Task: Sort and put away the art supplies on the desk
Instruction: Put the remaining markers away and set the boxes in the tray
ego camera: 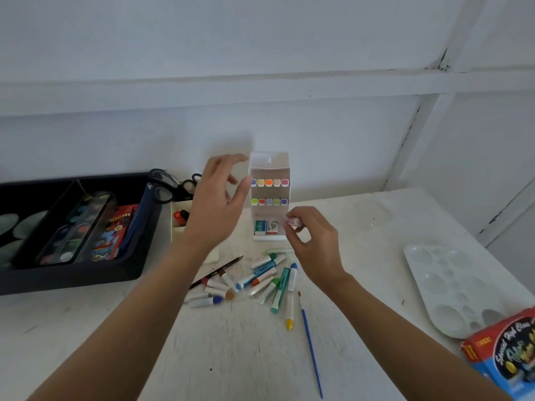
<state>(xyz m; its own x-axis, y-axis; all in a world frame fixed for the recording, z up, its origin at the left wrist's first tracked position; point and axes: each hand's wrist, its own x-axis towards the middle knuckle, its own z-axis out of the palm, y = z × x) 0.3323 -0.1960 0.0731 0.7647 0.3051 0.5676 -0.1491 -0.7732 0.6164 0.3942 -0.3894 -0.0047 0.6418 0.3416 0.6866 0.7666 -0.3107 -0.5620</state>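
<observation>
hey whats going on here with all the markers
A person is tidying art supplies on a white desk. Their right hand pinches a pink marker beside the lower part of an upright white marker rack, which already holds two rows of markers. The left hand hovers open by the rack's left side, not clearly touching it. A pile of loose markers lies on the desk in front, with a blue paintbrush beside them.

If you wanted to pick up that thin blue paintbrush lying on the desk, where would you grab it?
Probably mid-handle, from straight above. The blue paintbrush lies flat on the desk, its lower half clear of the marker pile, with bare surface on both sides, so fingertips can pinch across its thin shaft. Its bristle end points away; leave that alone.
</observation>
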